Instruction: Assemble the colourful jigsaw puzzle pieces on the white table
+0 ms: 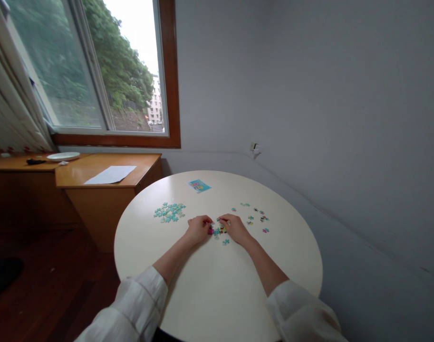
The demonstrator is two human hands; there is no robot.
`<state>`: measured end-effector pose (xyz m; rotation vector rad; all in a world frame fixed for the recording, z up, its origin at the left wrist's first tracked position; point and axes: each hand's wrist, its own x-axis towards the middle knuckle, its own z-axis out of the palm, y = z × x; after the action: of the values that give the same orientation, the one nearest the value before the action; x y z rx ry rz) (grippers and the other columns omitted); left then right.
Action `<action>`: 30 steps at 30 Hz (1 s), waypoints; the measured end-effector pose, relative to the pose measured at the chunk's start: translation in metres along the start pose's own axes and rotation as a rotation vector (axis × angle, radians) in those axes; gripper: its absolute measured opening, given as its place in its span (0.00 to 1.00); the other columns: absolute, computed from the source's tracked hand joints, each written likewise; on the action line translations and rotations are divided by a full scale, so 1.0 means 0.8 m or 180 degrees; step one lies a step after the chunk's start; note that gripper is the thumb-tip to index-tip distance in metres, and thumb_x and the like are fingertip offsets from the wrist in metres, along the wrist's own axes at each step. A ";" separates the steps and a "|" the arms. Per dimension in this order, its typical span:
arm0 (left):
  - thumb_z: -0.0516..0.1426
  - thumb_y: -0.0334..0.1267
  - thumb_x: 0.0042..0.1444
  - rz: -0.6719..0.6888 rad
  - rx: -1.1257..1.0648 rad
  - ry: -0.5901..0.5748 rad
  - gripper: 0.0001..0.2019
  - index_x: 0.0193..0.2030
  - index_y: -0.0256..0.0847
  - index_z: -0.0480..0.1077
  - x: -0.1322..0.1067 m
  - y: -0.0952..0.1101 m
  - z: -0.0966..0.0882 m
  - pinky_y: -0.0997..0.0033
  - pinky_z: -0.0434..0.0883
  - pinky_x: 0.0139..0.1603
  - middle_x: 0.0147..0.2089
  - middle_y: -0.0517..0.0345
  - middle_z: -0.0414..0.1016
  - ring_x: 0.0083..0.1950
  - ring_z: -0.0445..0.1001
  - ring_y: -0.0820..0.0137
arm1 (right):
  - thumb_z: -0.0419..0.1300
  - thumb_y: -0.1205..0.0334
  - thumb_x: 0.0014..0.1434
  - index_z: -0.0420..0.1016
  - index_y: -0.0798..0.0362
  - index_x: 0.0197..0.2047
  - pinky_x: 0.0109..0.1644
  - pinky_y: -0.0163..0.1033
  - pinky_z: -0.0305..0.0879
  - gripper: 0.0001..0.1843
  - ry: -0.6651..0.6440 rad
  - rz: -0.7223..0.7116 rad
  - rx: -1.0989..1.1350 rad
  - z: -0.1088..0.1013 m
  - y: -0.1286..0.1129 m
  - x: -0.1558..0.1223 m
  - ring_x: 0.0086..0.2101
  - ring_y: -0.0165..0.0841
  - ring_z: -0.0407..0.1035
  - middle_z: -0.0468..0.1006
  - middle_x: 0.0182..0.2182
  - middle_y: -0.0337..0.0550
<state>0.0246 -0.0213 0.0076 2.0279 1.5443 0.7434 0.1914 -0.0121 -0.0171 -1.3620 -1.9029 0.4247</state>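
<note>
Round white tabletop [217, 294], set near a plain grey wall [309, 95]. On its far part: one small rectangular picture card, mostly blue [199, 185], askew, long axis running from far left to near right. Left side: one spread heap of teal jigsaw pieces [170, 212]. Right side: scattered multicoloured jigsaw pieces [265, 230], lying apart. Beyond, left: brown wooden desk [145, 172] bearing a white paper sheet [111, 175] and a round white plate [63, 156].

Left hand [198, 230]: fingers curled, tips drawn close at the magenta end of the cluster; whether they grip a piece, cannot tell. Right hand [234, 228]: thumb and forefinger nearly together at the cluster's far right edge; hold likewise uncertain. Hands apart, facing.

Small multicoloured jigsaw cluster [217, 232]: near table centre, between the hands, flat, partly covered by fingers; visible part runs roughly left to right. One loose teal jigsaw piece [226, 242]: just nearer the wearer.
</note>
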 end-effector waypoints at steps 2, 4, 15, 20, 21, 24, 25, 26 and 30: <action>0.50 0.28 0.51 0.0066 -0.0155 -0.0051 0.13 0.36 0.40 0.75 0.002 -0.004 0.004 0.70 0.66 0.47 0.31 0.59 0.79 0.36 0.75 0.70 | 0.54 0.67 0.54 0.78 0.57 0.36 0.44 0.39 0.65 0.11 -0.0030 -0.0004 0.0095 0.000 -0.001 0.000 0.36 0.34 0.71 0.79 0.35 0.48; 0.51 0.28 0.50 0.0123 -0.0370 -0.0134 0.12 0.36 0.38 0.74 0.005 -0.009 0.008 0.72 0.68 0.44 0.30 0.58 0.78 0.34 0.75 0.71 | 0.54 0.67 0.54 0.78 0.57 0.36 0.43 0.38 0.65 0.11 -0.0045 0.0012 0.0185 0.000 -0.001 0.000 0.35 0.33 0.71 0.79 0.34 0.48; 0.49 0.25 0.51 0.0099 -0.0992 -0.0315 0.11 0.34 0.35 0.72 0.004 -0.007 0.011 0.77 0.71 0.34 0.28 0.57 0.77 0.30 0.75 0.74 | 0.55 0.68 0.52 0.76 0.55 0.38 0.36 0.35 0.64 0.11 0.0030 0.0197 0.0277 0.000 -0.003 -0.001 0.28 0.30 0.68 0.77 0.26 0.42; 0.49 0.25 0.52 0.0114 -0.0895 -0.0250 0.11 0.34 0.35 0.72 0.003 -0.004 0.009 0.76 0.71 0.34 0.27 0.57 0.76 0.29 0.75 0.74 | 0.54 0.67 0.53 0.76 0.55 0.38 0.35 0.34 0.64 0.12 -0.0008 0.0163 0.0293 0.002 0.000 0.000 0.27 0.29 0.68 0.77 0.26 0.41; 0.49 0.24 0.51 0.0109 -0.0886 -0.0237 0.11 0.34 0.35 0.72 0.003 -0.004 0.008 0.76 0.71 0.33 0.27 0.58 0.76 0.29 0.75 0.74 | 0.53 0.67 0.53 0.77 0.55 0.38 0.35 0.34 0.64 0.12 -0.0017 0.0148 0.0299 0.003 0.001 0.000 0.27 0.29 0.68 0.77 0.27 0.42; 0.49 0.24 0.51 0.0107 -0.0886 -0.0190 0.11 0.34 0.35 0.72 0.004 -0.006 0.010 0.77 0.70 0.33 0.27 0.58 0.76 0.28 0.74 0.75 | 0.53 0.67 0.53 0.77 0.55 0.38 0.37 0.36 0.65 0.13 -0.0028 0.0086 0.0287 0.005 0.003 0.001 0.29 0.30 0.68 0.79 0.31 0.43; 0.49 0.23 0.50 0.0122 -0.0876 -0.0162 0.11 0.34 0.35 0.72 0.005 -0.008 0.011 0.77 0.70 0.34 0.27 0.58 0.75 0.28 0.74 0.75 | 0.52 0.67 0.53 0.77 0.55 0.38 0.39 0.37 0.65 0.13 -0.0015 0.0069 0.0282 0.005 0.003 0.001 0.31 0.30 0.69 0.79 0.33 0.44; 0.49 0.23 0.50 0.0144 -0.0866 -0.0131 0.11 0.34 0.34 0.72 0.006 -0.009 0.012 0.77 0.70 0.34 0.28 0.58 0.75 0.28 0.74 0.75 | 0.52 0.67 0.53 0.77 0.55 0.39 0.40 0.37 0.65 0.14 -0.0002 0.0052 0.0288 0.005 0.003 0.001 0.32 0.31 0.69 0.79 0.35 0.44; 0.50 0.23 0.49 0.0228 -0.0812 0.0005 0.11 0.34 0.34 0.72 0.011 -0.017 0.016 0.77 0.70 0.35 0.30 0.57 0.75 0.29 0.73 0.76 | 0.51 0.68 0.53 0.77 0.55 0.40 0.43 0.39 0.66 0.16 0.0012 0.0009 0.0464 0.005 0.001 0.000 0.35 0.32 0.70 0.79 0.38 0.46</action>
<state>0.0258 -0.0102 -0.0097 1.9007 1.3089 0.9196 0.1891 -0.0113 -0.0199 -1.2690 -1.8296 0.5510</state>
